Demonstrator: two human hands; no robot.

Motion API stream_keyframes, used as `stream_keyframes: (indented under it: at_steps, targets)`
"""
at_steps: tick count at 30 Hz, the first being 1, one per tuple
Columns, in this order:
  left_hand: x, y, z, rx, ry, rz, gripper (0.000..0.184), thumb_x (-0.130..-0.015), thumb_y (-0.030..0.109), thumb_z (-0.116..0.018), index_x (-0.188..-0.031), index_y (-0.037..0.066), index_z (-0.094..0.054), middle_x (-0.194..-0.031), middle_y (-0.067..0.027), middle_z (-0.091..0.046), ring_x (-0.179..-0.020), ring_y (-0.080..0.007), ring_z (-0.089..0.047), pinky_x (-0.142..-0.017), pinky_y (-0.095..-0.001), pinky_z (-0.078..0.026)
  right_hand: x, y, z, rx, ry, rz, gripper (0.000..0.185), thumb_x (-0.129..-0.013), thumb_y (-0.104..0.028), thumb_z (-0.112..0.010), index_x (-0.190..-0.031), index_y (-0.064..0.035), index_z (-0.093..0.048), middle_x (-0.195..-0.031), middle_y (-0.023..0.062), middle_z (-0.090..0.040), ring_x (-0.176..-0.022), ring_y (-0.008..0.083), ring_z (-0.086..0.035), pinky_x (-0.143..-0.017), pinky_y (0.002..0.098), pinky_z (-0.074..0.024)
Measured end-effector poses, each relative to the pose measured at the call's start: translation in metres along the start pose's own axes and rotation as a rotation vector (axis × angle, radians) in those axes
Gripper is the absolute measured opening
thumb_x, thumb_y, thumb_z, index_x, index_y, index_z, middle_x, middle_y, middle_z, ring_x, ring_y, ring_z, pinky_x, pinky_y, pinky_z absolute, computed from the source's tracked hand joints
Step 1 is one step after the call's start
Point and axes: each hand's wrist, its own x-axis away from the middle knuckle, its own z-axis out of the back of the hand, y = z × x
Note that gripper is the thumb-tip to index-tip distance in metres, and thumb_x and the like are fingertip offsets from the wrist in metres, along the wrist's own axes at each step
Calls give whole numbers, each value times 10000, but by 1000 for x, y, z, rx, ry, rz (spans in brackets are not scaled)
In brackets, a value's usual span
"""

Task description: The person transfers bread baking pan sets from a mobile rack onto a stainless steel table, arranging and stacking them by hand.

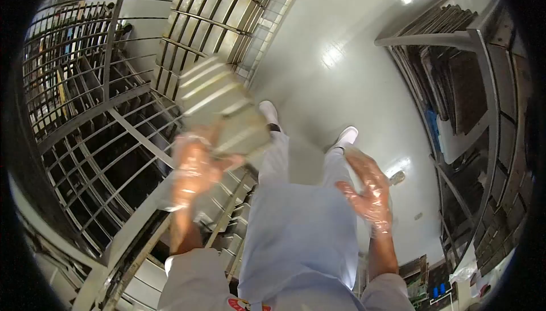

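Observation:
My left hand, in a clear plastic glove, is at the near edge of a ridged metal baking pan. The pan has pale parallel bands and is smeared by motion. My thumb points right along its near side, and the fingers lie partly behind the edge. My right hand, gloved in the same clear plastic, hangs above the floor with fingers stretched and thumb apart. Nothing is in it. Pale clothing covers my front between the two arms.
Stacked long pans stand at the upper left. A metal rack with many bars fills the left side, and more pans lie low beside my left arm. Another rack with dark trays stands at the right. Grey shiny floor lies between.

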Motion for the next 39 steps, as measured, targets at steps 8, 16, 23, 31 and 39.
stream_keyframes:
  at_steps: [8, 16, 23, 31, 39]
  targets:
    - [-57, 122, -108, 570, -393, -252, 629, -697, 385, -803, -1198, 56, -615, -1154, -178, -646, -1112, -381, -575, -985, -455, -410, -57, -19, 19, 627, -391, 173, 1021, -596, -151, -830, -1485, -129, -328, -1168, 164, -630, -1034, 342, -626, -869, 466, -520]
    - [-119, -91, -248, 181, 179, 32, 797, -741, 378, -796, -1369, 18, -464, -1265, -203, -592, -1122, -345, -589, -973, -420, -454, 0, 112, 53, 588, -354, -363, 972, -554, -68, -779, -1447, -100, -397, -1169, 222, -626, -1045, 350, -624, -909, 427, -513]
    - [-162, -389, -263, -276, 184, 432, 892, -710, 299, -840, -1379, -90, -396, -1174, -219, -645, -999, -323, -644, -859, -386, -524, 151, 188, 9, 475, 240, -780, 795, -724, -115, -743, -1383, 107, -357, -948, 123, -674, -774, 168, -601, -699, 337, -519]
    - [-202, -428, -280, -184, -51, 597, 717, -662, 369, -866, -1148, -38, -529, -1095, -217, -666, -991, -389, -663, -849, -422, -542, 276, 202, -48, 522, 355, -1143, 805, -709, -165, -794, -1358, 105, -400, -865, 153, -661, -757, 264, -607, -706, 382, -513]
    - [-147, -425, -184, -345, -46, 549, 855, -752, 497, -775, -1326, -57, -468, -1224, -261, -600, -1135, -379, -596, -936, -440, -491, 344, 159, -62, 258, 443, -1115, 738, -801, -262, -737, -1340, 106, -391, -1182, 191, -590, -986, 363, -585, -868, 456, -486]
